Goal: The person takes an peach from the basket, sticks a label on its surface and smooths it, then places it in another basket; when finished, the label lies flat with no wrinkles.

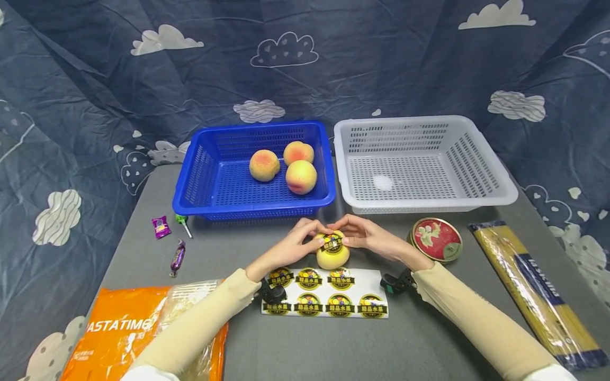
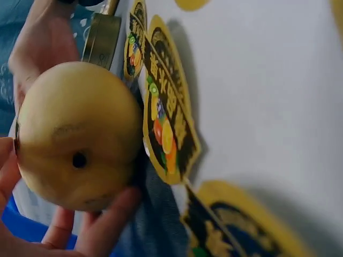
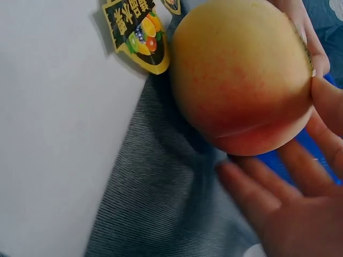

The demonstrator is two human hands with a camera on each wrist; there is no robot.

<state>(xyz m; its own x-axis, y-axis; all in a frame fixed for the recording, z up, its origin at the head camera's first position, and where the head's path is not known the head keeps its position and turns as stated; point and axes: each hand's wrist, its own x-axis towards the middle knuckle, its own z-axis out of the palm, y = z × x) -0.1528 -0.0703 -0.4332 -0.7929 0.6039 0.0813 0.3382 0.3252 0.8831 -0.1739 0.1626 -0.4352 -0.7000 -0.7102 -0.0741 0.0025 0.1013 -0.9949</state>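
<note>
Both hands hold a yellow peach low over the front middle of the table. A round black-and-yellow fruit label lies on its upper side, with a thumb at each edge. My left hand grips the peach from the left, its fingers curled behind and below it in the left wrist view. From the right, my right hand grips it with the thumb near the label. The right wrist view shows the peach's reddish side. Just in front lies a white label sheet with several labels on it.
Behind stand a blue basket with three peaches and a white basket. A red round tin and a long pasta pack lie right. Left are an orange pasta bag, a lollipop and two purple-wrapped candies.
</note>
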